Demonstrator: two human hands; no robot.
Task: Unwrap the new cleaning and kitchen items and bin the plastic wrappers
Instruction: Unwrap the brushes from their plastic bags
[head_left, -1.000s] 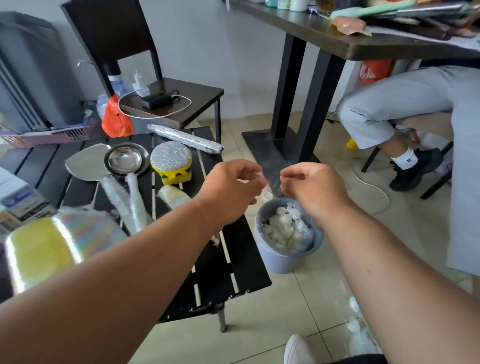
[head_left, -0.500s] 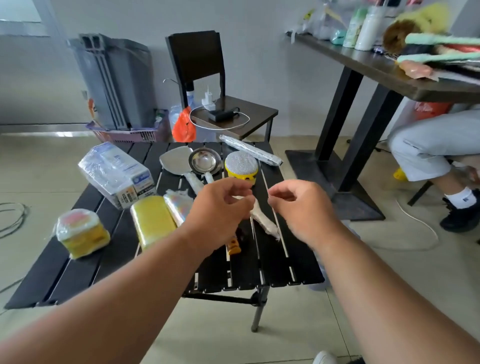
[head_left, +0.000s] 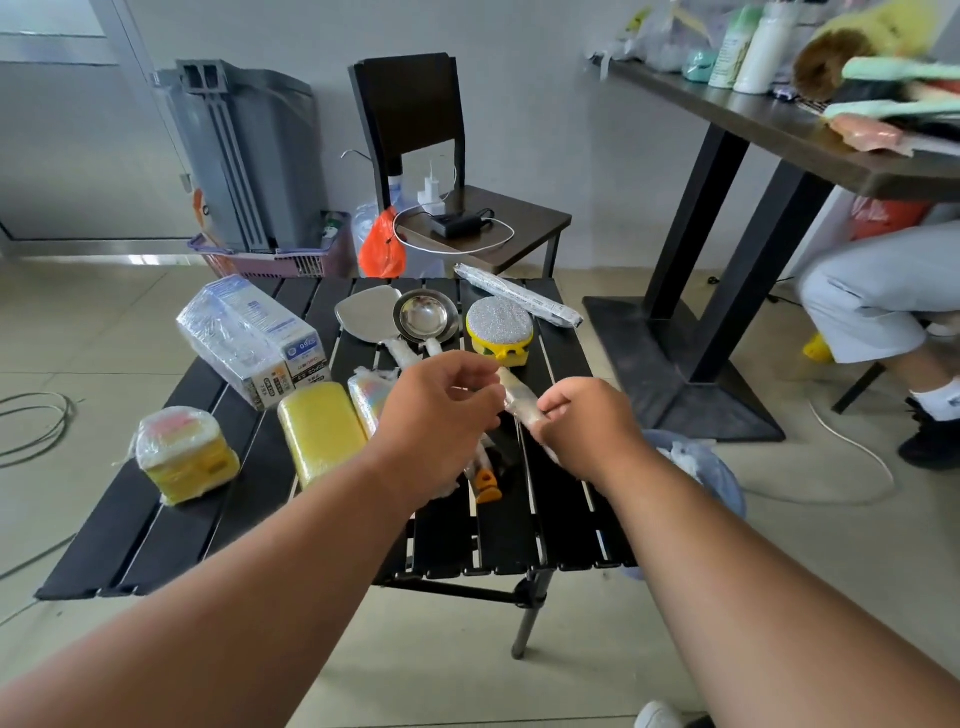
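Head view: right hand (head_left: 582, 426) clamps a wrapped tool (head_left: 517, 400) over the table (head_left: 156, 525); left hand (head_left: 441, 410) pinches its film. Light, stiff, slippery wrap, I'd guess: hold the body, peel from the loose end. Bin (head_left: 724, 486) just right.

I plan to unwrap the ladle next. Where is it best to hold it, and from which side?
Probably the plastic-wrapped handle, not the steel bowl, which is round, slick and lies flat beside the spatula blade. The handle points toward the person, so come from the near side, from above, once the left hand and right hand put down the wrapped stick.
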